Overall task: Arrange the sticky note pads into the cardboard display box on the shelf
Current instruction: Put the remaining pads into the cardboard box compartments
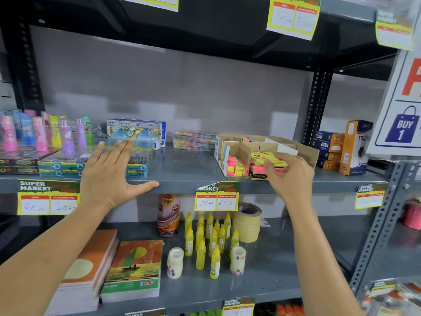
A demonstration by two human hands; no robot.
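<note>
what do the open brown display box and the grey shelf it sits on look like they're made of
Open brown display box: looks like cardboard, matt, with folded dividers and raw tan inner walls; its outer left side is printed.
Grey shelf: probably painted metal, smooth with a slight sheen, fixed to perforated grey uprights.

This is a shop, in its stationery aisle. Grey slotted-metal shelves point(182, 172) carry goods in rows: glue bottles point(211, 242), tape rolls point(247, 222) and notebooks point(134, 270) at 6 o'clock, lighters point(41, 133) at 9 o'clock. Price tags point(216, 197) printed "SUPER MARKET", with MRP and discounted prices handwritten, hang from the shelf edges. At 3 o'clock, a promotional sign point(401, 124) reads "BUY 1".
</note>
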